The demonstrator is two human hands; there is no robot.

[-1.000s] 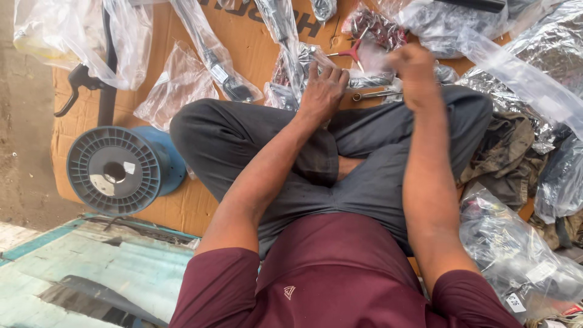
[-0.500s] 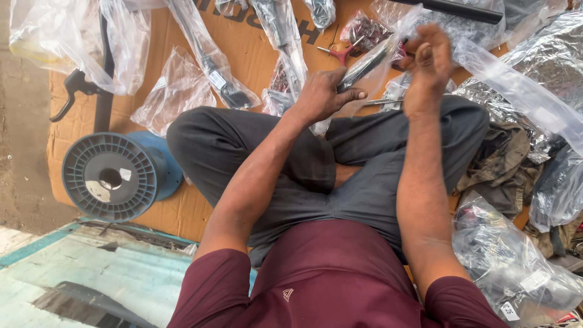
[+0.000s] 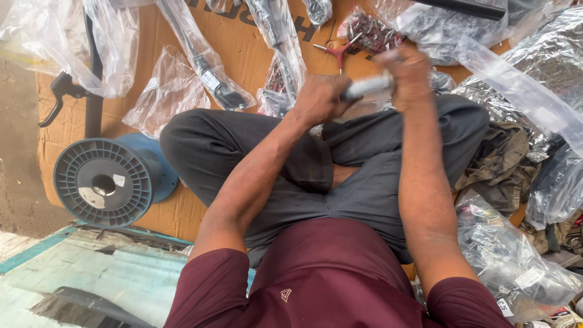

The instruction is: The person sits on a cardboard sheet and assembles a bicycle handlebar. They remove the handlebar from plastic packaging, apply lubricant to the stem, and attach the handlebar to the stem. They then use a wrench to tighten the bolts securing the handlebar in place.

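Both hands raised over the crossed legs, left hand (image 3: 319, 97) and right hand (image 3: 408, 76) each clenched round an end of a short pale grey metal rod (image 3: 367, 87), braced between them, red-handled pliers (image 3: 336, 51) lying just beyond on brown cardboard (image 3: 243, 51).

shirt: maroon, short sleeves, small white chest mark | trousers: dark grey
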